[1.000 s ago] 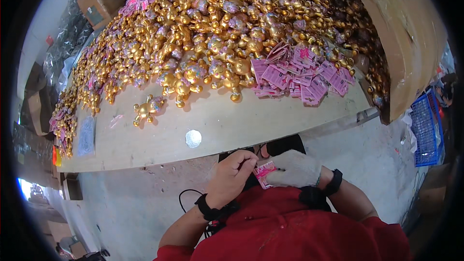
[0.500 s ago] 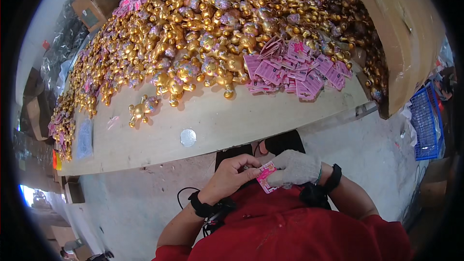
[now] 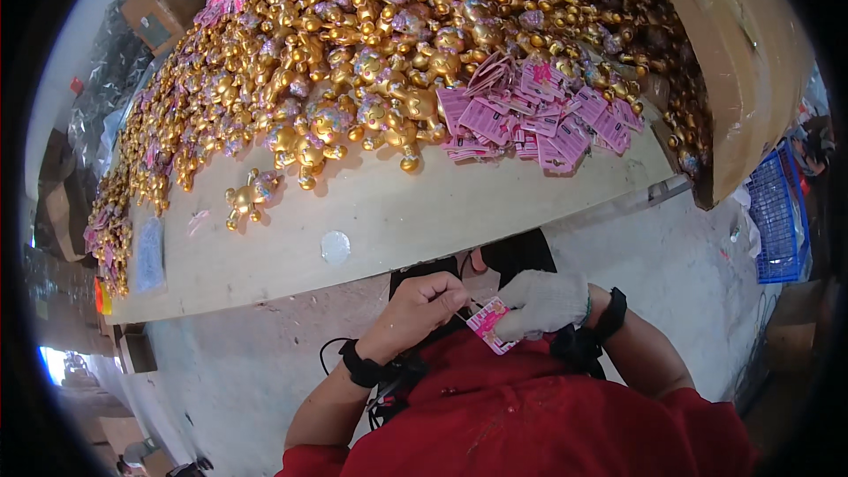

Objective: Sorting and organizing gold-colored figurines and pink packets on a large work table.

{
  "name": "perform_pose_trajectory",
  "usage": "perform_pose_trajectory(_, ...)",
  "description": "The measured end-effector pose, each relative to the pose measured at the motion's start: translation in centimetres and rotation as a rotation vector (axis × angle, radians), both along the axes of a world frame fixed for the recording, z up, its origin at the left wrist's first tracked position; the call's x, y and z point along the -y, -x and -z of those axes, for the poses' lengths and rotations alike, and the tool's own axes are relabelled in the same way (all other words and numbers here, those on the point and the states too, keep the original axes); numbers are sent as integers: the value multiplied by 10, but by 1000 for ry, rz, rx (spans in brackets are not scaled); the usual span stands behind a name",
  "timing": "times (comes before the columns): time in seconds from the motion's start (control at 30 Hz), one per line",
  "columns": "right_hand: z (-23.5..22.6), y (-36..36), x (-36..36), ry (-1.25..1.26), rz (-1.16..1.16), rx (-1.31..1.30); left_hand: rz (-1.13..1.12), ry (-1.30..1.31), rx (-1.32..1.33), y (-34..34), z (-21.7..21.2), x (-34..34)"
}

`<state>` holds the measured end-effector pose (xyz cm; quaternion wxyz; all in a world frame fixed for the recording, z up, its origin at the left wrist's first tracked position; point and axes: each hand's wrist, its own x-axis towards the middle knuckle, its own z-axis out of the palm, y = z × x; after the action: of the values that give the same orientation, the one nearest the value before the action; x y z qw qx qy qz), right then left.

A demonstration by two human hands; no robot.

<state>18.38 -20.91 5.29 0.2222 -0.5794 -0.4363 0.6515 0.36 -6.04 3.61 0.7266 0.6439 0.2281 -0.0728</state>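
A small pink-and-white printed card (image 3: 488,325) is in front of my red shirt, below the table's near edge. My right hand (image 3: 543,302), in a pale knitted glove, is closed on the card's right side. My bare left hand (image 3: 426,307) is just left of the card, thumb and forefinger pinched together. Something thin runs between that pinch and the card's upper corner, too fine to name. Beyond my hands, a large heap of gold bear-like figures (image 3: 380,110) with patterned parts covers much of the table (image 3: 406,212).
A pile of pink cards (image 3: 539,119) lies at the heap's right front. One gold figure (image 3: 252,197) sits apart near a round silvery disc (image 3: 336,247). A clear plastic bag (image 3: 150,256) lies at left. Cardboard (image 3: 751,62) flanks the right, above a blue crate (image 3: 777,216).
My left fingers have drawn back a little to the left from the card's edge, into a pinch. My right hand still holds the card, which has tilted slightly. The view has shifted slightly.
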Motion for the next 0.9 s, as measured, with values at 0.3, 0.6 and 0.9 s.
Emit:
perform_pose_trajectory(0.3,15,-1,-2,-109,-84,60,-32,-127,94,-3,3,3)
perform_pose_trajectory(0.6,-9,21,9,-711,321,455,6,-424,163,-9,3,28)
perform_pose_trajectory(0.9,13,38,4,-660,323,333,-79,-480,255,-11,-8,39)
